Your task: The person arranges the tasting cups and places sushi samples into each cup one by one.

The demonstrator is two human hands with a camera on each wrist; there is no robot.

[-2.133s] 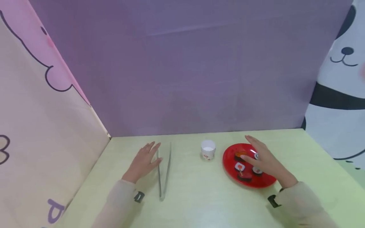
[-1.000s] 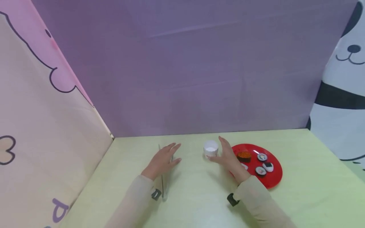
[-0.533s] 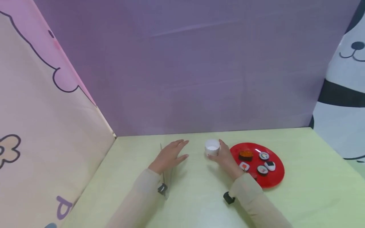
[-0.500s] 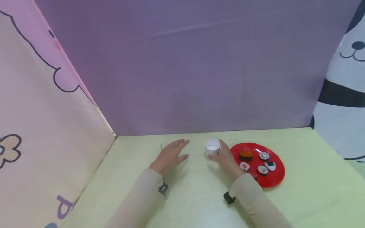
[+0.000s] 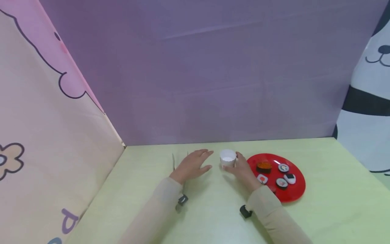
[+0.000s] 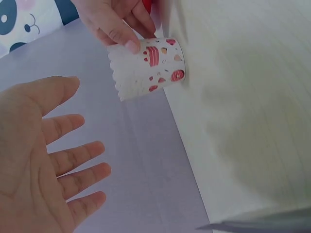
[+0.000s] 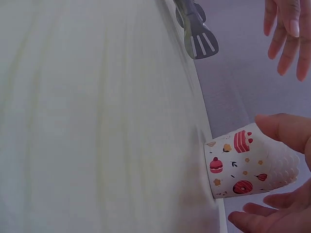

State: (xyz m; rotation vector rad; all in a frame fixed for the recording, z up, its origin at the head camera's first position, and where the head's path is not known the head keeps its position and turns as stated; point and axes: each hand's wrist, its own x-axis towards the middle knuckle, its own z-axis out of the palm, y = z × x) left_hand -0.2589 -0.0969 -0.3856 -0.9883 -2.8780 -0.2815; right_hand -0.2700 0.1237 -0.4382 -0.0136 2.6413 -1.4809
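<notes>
A white paper baking cup [image 5: 227,158] stands on the table, printed with small red cakes and scalloped at its rim, as the left wrist view shows. My right hand [image 5: 243,172] holds it from the right, thumb on the near side and fingers round the far side. In the right wrist view the thumb lies against the cup [image 7: 248,165]. My left hand [image 5: 192,166] hovers to the left of the cup, fingers spread and holding nothing. Metal tongs [image 5: 174,161] lie under the left forearm, partly hidden; their slotted end [image 7: 200,42] shows in the right wrist view.
To the right, a red plate [image 5: 291,195] bears several toy sushi pieces, including an orange-topped one [image 5: 263,166] and a rice ball [image 5: 290,179]. The right forearm overlaps its left edge. A purple cloth backdrop [image 5: 195,84] rises behind the table.
My right hand has moved left from over the plate to the cup and taken hold of it. My left hand has drifted right, from beside the tongs toward the cup.
</notes>
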